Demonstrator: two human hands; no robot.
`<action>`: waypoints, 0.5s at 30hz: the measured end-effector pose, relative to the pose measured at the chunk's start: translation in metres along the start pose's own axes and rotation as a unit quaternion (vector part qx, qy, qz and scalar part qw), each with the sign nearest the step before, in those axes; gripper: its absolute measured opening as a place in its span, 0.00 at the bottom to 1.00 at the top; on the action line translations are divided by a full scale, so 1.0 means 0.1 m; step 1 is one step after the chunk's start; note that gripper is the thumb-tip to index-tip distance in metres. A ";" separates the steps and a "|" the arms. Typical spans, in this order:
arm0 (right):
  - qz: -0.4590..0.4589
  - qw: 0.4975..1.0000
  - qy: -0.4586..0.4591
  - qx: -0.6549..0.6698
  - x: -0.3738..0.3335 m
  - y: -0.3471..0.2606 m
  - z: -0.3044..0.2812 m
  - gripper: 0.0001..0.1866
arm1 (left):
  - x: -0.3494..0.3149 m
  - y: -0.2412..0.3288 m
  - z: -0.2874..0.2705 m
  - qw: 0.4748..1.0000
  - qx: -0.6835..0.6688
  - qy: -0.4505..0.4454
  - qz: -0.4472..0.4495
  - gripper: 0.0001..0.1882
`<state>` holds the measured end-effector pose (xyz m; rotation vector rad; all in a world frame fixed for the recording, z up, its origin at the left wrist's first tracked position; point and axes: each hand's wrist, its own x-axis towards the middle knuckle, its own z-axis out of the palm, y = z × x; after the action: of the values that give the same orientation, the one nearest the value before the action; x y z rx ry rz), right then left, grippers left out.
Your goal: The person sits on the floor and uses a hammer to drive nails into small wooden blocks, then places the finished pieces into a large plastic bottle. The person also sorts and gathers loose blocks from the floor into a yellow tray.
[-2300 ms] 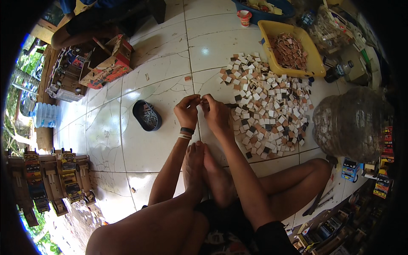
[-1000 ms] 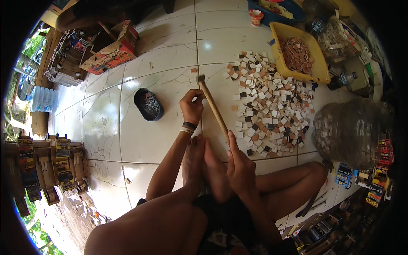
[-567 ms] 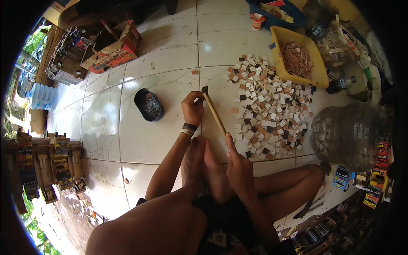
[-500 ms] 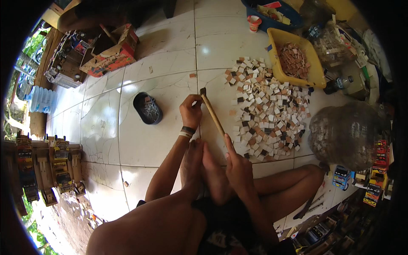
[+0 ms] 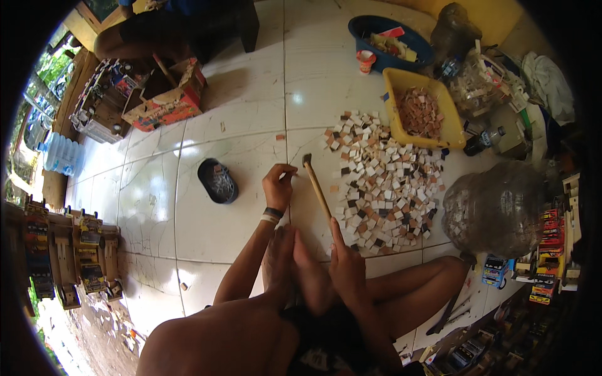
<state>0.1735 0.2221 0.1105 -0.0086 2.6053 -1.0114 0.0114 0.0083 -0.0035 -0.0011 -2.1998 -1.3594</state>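
Right fingers (image 5: 337, 235) around hammer (image 5: 319, 191), left fingers (image 5: 285, 168) near its head (image 5: 306, 159)

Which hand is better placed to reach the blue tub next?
Probably the left hand: it is nearer the tub, though maybe pinching something; the right hand grips the hammer.

Hammer (image 5: 320, 193) now in right hand (image 5: 347, 274), its head newly apart from left hand (image 5: 278, 189).

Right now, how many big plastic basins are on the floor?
2: a blue basin at the picture's upper right, and a nearer yellow basin beside the scattered squares. Others could be hidden.
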 end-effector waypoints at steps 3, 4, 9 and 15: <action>-0.076 0.988 0.116 0.074 -0.04 0.09 0.15 0.34 | 0.04 0.00 -0.04 0.999 -0.027 -0.021 -0.018 0.08; -0.123 0.975 0.158 0.096 -0.02 0.12 0.20 0.32 | 0.07 0.02 -0.09 0.995 -0.053 -0.045 -0.067 0.06; -0.074 0.987 0.123 0.077 0.02 0.14 0.25 0.34 | 0.00 0.56 -0.45 0.961 -0.186 -0.123 -0.161 0.04; -0.057 0.984 0.003 0.167 0.16 -0.11 -0.02 0.17 | -0.39 1.35 -0.72 0.835 -0.344 -0.302 -0.306 0.06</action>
<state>0.1567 0.2134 0.1140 -0.0732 2.4301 -1.4784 0.1147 0.0253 0.1146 0.0108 -2.0970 -2.7876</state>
